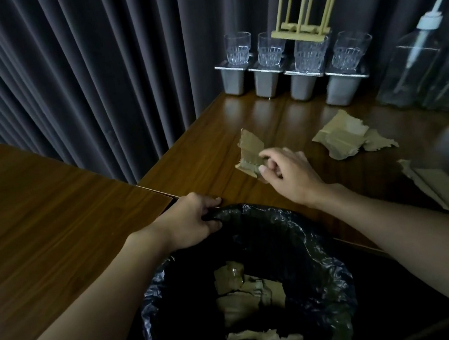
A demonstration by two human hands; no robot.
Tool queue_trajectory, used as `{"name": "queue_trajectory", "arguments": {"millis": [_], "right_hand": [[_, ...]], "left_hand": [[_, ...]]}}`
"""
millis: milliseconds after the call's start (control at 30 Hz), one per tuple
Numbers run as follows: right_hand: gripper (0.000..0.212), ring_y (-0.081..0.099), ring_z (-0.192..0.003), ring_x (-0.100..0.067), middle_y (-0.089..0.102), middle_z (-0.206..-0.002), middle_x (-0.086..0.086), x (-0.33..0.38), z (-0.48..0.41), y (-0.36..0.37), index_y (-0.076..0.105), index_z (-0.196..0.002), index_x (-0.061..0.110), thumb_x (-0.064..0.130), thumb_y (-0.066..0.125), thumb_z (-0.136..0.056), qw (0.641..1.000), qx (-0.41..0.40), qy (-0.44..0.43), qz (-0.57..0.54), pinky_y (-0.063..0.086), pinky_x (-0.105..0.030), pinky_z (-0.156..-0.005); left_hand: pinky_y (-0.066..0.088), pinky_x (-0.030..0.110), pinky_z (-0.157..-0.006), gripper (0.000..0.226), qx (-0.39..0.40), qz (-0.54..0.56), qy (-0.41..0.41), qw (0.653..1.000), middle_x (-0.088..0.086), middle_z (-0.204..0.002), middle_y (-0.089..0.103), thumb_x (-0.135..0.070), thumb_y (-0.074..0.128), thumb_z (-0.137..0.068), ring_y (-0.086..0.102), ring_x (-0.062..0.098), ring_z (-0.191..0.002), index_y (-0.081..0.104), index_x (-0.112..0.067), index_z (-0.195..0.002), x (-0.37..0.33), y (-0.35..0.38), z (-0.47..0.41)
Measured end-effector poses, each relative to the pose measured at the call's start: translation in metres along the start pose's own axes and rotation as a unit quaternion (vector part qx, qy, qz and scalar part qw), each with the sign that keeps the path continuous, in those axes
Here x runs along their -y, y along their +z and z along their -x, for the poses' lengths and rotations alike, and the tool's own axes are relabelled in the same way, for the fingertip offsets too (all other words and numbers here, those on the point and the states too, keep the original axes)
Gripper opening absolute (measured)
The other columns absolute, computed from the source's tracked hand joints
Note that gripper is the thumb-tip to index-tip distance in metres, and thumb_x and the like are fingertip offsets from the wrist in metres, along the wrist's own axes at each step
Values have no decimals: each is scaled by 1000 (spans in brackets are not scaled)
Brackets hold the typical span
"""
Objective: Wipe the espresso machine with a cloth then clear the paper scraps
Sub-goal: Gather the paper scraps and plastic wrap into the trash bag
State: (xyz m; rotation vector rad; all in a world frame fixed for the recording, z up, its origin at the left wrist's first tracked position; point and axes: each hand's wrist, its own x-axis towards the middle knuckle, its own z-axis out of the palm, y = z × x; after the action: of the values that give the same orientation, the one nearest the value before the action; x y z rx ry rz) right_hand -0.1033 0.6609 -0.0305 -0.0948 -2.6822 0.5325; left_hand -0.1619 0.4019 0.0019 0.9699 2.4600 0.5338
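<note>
— In the head view, what has the right hand [286, 174] got?

— A torn brown scrap [249, 151], pinched between the thumb and curled fingers at its near corner. The rest of the piece sticks up and away from the hand, over the counter [207, 146]. I cannot tell whether it touches the wood.

— And the left hand [193, 221]?

— Its fingers are curled over the far rim of the black bin bag [309, 232] and grip the plastic. The bag's mouth gapes just below the grip, between the two forearms.

— Is anything in the bag?

— Several brown pieces [248, 292] lie at the bottom, nearer the person than either hand.

— Where is the other paper?

— A crumpled pile [341, 136] lies on the counter to the right of the pinched scrap, apart from the right hand. A torn strip [422, 185] lies farther right, beside the right forearm.

— What is beyond the hands?

— Four glasses [238, 48] stand in a row on grey metal cups [234, 80] past the pinched scrap. A wooden rack [303, 25] rests legs-up on top of the glasses. Clear pump bottles [416, 51] stand to the right of them, and a dark curtain [56, 79] hangs behind. A second table [32, 206] lies to the left of the left hand.
</note>
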Motion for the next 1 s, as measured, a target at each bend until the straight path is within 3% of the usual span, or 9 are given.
{"name": "queue_trajectory", "arguments": {"millis": [133,233,333,433,567,667,767,867,1000], "right_hand": [[34,54,-87,-16,48,-96,5,2,22,-3,66,-96,14,45,52,-93,995,-33,36,-93,49,-47,-80],[27,44,-104,-17,47,-104,7,-2,32,-10,63,-80,26,52,64,-84,995,-20,102,0,33,-37,-90],[31,48,-106,-17,54,-110,8,0,39,-22,56,-90,34,53,74,-74,987,19,159,2,28,-36,-90],[41,56,-100,-18,58,-102,9,5,42,-33,51,-100,31,40,79,-72,979,19,196,-48,41,-40,-90],[35,56,-99,-18,55,-107,1,12,51,-47,55,-106,17,12,75,-79,960,-49,228,-158,44,-23,-71],[30,57,-90,-17,55,-111,-1,19,60,-63,56,-103,18,7,71,-81,940,-92,232,-231,51,-31,-68],[34,57,-108,-19,55,-116,4,27,76,-80,58,-100,30,11,74,-78,939,-52,206,-269,53,-42,-89],[44,57,-108,-22,55,-121,3,45,96,-95,57,-105,40,13,75,-77,941,19,181,-286,53,-41,-89],[41,67,-95,-19,67,-108,-8,67,119,-111,58,-116,19,-2,70,-82,925,99,182,-318,56,-38,-83]], "left_hand": [[44,23,-97,62,1,-4,4,1000,0,-137,58,-31,67,-94,57,14,-123,41,-24,-151,0,-2,0],[41,21,-96,62,1,-6,9,1000,2,-138,57,-29,66,-95,54,16,-127,41,-22,-151,-2,-2,1],[39,21,-97,63,0,2,12,1000,3,-140,57,-27,67,-94,53,17,-130,41,-20,-151,-1,-1,1],[39,22,-100,65,3,14,9,1000,4,-144,54,-26,67,-94,51,19,-133,39,-19,-152,0,1,1],[44,25,-100,68,6,40,12,999,4,-143,55,-25,68,-93,53,17,-130,37,-19,-153,1,5,3],[42,20,-94,70,-3,68,22,997,-2,-136,56,-24,69,-93,53,12,-123,35,-21,-154,4,10,7],[45,27,-103,71,-15,105,46,993,-7,-144,51,-21,72,-91,53,18,-130,37,-33,-152,10,17,11],[51,28,-94,71,-16,110,74,991,-9,-136,53,-21,73,-90,59,18,-118,40,-40,-150,4,20,13],[52,40,-100,59,-14,110,124,986,-6,-127,67,-15,75,-87,64,14,-112,55,-28,-141,-12,25,5]]}}
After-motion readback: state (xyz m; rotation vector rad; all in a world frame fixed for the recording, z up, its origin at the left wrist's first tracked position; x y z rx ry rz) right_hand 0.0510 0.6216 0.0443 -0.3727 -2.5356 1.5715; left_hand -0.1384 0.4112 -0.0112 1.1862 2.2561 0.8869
